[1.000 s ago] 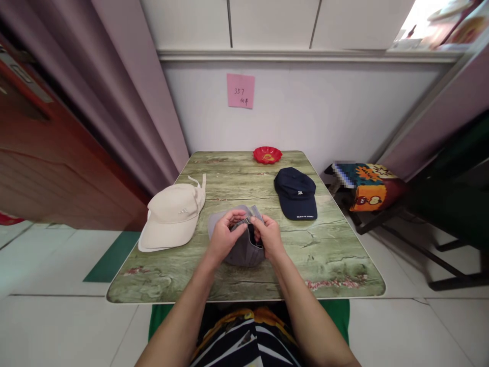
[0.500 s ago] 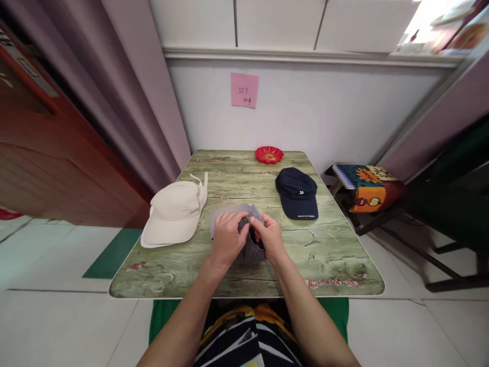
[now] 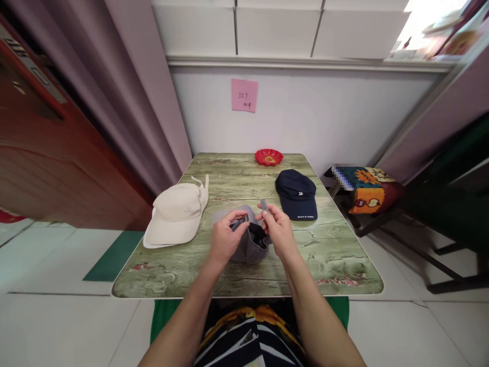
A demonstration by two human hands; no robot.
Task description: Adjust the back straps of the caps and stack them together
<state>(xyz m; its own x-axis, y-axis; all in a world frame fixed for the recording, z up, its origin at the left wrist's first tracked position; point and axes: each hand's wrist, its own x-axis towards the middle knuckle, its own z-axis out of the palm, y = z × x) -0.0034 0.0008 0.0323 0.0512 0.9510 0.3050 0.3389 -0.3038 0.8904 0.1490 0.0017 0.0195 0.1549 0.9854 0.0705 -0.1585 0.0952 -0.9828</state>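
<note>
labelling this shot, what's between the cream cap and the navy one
The head view shows the gray cap between them, held by the left hand and right hand.

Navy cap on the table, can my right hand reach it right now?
Probably yes: the navy cap lies just beyond the right hand, with nothing visible between them, though that hand is pinching the strap of the grey cap.

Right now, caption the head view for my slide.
Gray cap between cream cap and navy cap: left hand holds its buckle, right hand its strap end.
</note>
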